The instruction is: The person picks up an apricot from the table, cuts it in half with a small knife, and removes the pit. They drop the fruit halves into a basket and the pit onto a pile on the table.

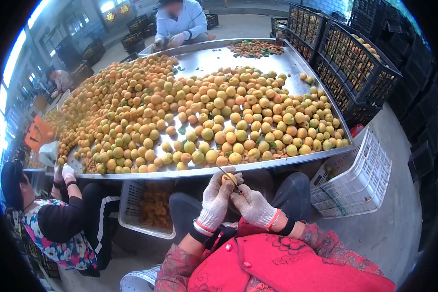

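Note:
My left hand (214, 198), in a whitish knit glove, grips a yellow-orange apricot (228, 179) between thumb and fingers, just in front of the metal table's near rim (199, 171). In my gloved right hand (254, 208) is a small thin-bladed knife (237, 187), its blade lying against the apricot. The handle is mostly hidden by my fingers. Both hands meet above my lap. Beyond them, a broad heap of apricots (219, 102) covers much of the tabletop, some of them greenish.
Below the table at left stands a white crate (127, 207) holding orange fruit pieces. Another white crate (360, 177) is at right. Black crates (357, 65) are stacked behind it. One person (65, 224) sits at left; another (182, 24) works at the far side. Dark scraps (255, 48) lie at the far corner.

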Available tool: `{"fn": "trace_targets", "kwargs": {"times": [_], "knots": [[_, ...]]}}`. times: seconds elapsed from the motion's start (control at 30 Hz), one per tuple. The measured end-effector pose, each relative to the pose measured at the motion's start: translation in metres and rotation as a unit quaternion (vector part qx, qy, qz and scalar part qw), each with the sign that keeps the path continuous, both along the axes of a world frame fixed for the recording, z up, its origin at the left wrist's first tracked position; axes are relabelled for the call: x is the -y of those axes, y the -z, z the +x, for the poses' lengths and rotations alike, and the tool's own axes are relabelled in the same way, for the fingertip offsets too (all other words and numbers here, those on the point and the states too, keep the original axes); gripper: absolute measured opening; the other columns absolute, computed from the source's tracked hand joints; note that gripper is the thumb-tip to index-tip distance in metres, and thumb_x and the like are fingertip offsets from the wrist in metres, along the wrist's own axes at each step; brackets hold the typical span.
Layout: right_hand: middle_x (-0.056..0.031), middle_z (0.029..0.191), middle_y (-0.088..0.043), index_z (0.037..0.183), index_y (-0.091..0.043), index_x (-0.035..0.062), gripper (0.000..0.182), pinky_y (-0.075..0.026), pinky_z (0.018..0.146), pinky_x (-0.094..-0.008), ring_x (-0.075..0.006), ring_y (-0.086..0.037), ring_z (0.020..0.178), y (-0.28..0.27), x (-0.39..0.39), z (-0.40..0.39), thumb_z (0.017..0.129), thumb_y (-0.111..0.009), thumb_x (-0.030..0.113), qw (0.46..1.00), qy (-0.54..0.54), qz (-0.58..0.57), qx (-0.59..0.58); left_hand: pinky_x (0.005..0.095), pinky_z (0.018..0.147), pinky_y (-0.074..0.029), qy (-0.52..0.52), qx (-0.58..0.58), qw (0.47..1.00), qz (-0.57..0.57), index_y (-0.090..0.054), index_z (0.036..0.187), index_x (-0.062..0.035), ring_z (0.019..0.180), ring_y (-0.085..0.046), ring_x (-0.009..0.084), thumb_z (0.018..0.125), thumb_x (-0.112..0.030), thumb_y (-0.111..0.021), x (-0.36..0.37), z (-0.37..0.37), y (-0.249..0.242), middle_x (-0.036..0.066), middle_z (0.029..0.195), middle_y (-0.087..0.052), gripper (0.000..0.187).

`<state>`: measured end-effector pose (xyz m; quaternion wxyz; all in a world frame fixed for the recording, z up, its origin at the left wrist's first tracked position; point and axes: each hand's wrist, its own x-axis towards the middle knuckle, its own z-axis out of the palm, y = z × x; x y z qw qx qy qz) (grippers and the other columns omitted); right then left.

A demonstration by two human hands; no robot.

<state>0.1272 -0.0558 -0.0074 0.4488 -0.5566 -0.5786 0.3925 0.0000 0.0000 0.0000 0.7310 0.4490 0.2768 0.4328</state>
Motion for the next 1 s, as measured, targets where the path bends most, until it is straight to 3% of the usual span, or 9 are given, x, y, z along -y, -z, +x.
{"fn": "trace_targets", "kwargs": {"times": [0.27,0.37,0.6,0.8,0.87,0.9,0.93,0.97,1.0], "knots": [[-0.0128,0.079,-0.066,0.110,-0.055,-0.0015,0.024,-0.050,0.062,-0.0328,-0.0224,-0.066,0.069,0.026,0.009,-0.001,0.095,-0.056,0.017,0.996,0.037,0.034,0.073,0.0413,0.100,-0.045,0.016,0.111,0.978,-0.176,-0.046,0.128,-0.0001,0.112,-0.059,0.0309,0.103,-0.042,-0.038,0.012,0.011,0.011,0.022,0.122,-0.060,0.050],[-0.0242,0.076,-0.064,0.098,-0.055,-0.0035,0.029,-0.050,0.062,-0.0455,-0.0424,-0.065,0.077,0.017,0.002,0.001,0.094,-0.056,0.025,0.998,0.020,-0.037,-0.057,0.0415,0.101,-0.045,0.011,0.066,0.991,-0.114,-0.047,0.128,-0.0017,0.114,-0.057,0.0312,0.103,-0.043,-0.038,0.007,0.009,0.011,0.022,0.122,-0.060,0.049],[-0.0239,0.071,-0.063,0.094,-0.055,-0.0025,0.027,-0.049,0.056,-0.0474,-0.0429,-0.064,0.069,0.018,0.001,-0.008,0.093,-0.059,0.025,0.996,0.060,0.023,0.058,0.0406,0.102,-0.044,0.025,0.143,0.974,-0.176,-0.047,0.129,-0.0010,0.116,-0.056,0.0294,0.103,-0.045,-0.035,0.007,0.009,0.018,0.022,0.124,-0.059,0.053],[-0.0213,0.067,-0.062,0.100,-0.057,-0.0018,0.026,-0.048,0.053,-0.0483,-0.0417,-0.063,0.062,0.030,0.003,-0.006,0.091,-0.060,0.022,0.996,0.047,0.058,0.049,0.0387,0.096,-0.048,0.044,0.151,0.970,-0.186,-0.049,0.122,-0.0019,0.106,-0.060,0.0266,0.103,-0.047,-0.033,0.010,0.008,0.020,0.022,0.121,-0.060,0.051],[-0.0199,0.079,-0.062,0.102,-0.060,0.0039,0.021,-0.048,0.052,-0.0460,-0.0360,-0.064,0.067,0.011,0.006,0.002,0.093,-0.056,0.022,0.985,0.002,0.086,0.147,0.0394,0.091,-0.051,0.049,0.118,0.978,-0.164,-0.050,0.117,-0.0024,0.100,-0.062,0.0252,0.104,-0.043,-0.035,0.005,0.004,0.012,0.022,0.115,-0.063,0.045],[-0.0204,0.088,-0.063,0.101,-0.061,0.0062,0.019,-0.049,0.054,-0.0449,-0.0357,-0.064,0.072,0.017,0.002,0.005,0.094,-0.053,0.022,0.983,-0.023,0.073,0.169,0.0370,0.089,-0.052,0.041,0.094,0.985,-0.136,-0.051,0.116,-0.0025,0.097,-0.063,0.0238,0.104,-0.039,-0.036,0.003,0.004,0.010,0.021,0.110,-0.065,0.041],[-0.0191,0.087,-0.063,0.099,-0.062,0.0050,0.020,-0.051,0.060,-0.0443,-0.0392,-0.063,0.075,-0.006,-0.001,0.001,0.095,-0.051,0.022,0.991,-0.013,-0.063,0.117,0.0346,0.087,-0.052,0.054,0.121,0.979,-0.153,-0.052,0.115,-0.0028,0.094,-0.063,0.0216,0.103,-0.039,-0.038,0.001,0.004,0.014,0.019,0.107,-0.066,0.040],[-0.0184,0.085,-0.065,0.102,-0.061,0.0025,0.022,-0.052,0.067,-0.0410,-0.0381,-0.065,0.079,0.011,-0.004,0.005,0.095,-0.051,0.021,0.996,-0.030,0.002,0.088,0.0322,0.085,-0.052,0.067,0.137,0.975,-0.161,-0.053,0.114,-0.0032,0.091,-0.063,0.0200,0.102,-0.039,-0.042,-0.002,0.003,0.023,0.015,0.102,-0.066,0.039],[-0.0190,0.086,-0.066,0.105,-0.060,-0.0002,0.026,-0.052,0.072,-0.0380,-0.0320,-0.067,0.083,-0.006,-0.006,0.000,0.095,-0.052,0.022,0.996,-0.021,-0.061,0.059,0.0318,0.084,-0.052,0.051,0.157,0.976,-0.139,-0.052,0.116,-0.0038,0.091,-0.063,0.0193,0.102,-0.037,-0.045,-0.006,0.002,0.033,0.013,0.101,-0.065,0.037]]}}
